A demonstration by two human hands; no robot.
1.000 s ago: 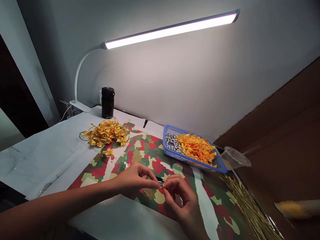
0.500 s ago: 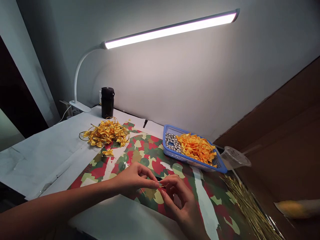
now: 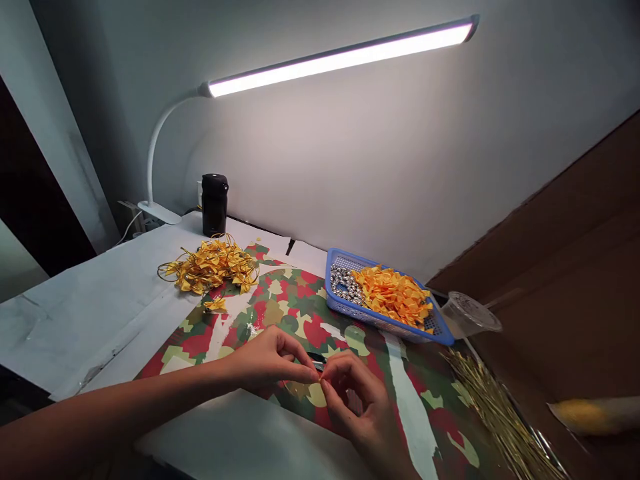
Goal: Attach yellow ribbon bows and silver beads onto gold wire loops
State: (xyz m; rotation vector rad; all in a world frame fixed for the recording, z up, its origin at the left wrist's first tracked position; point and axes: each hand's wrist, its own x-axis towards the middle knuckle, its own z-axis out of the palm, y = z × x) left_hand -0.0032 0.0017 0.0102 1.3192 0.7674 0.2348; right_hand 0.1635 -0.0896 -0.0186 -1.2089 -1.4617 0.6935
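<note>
The white-covered table [image 3: 115,287] bears my whole working area, lit by a long lamp [image 3: 345,59]. Over much of it lies the patterned sheet [image 3: 283,293], torn white in places. Toward its far right side sits the blue basket [image 3: 360,319], holding a mound of orange ribbon pieces [image 3: 393,297] beside silver beads [image 3: 345,285]. Nearer, along the right edge, lies a bundle of gold cords [image 3: 495,413]. On the far left is a heap of corded bows [image 3: 213,267], cord and ribbon together; I judge these made up, and the basket's contents and bundle as stock yet to be used. The numbers cannot be told, but plenty appears to remain, and the piece between my hands seems unfinished.

My left hand [image 3: 273,357] and right hand [image 3: 357,390] meet over the sheet's near part, each with thumb and forefinger drawn to a fine pinch, tips touching or nearly so. Just behind the fingertips shows a dark tool [image 3: 317,360], partly hidden. Smallest of all, a yellowish piece [image 3: 321,381] appears nipped between both pinches; only a sliver shows, its form hidden.
</note>
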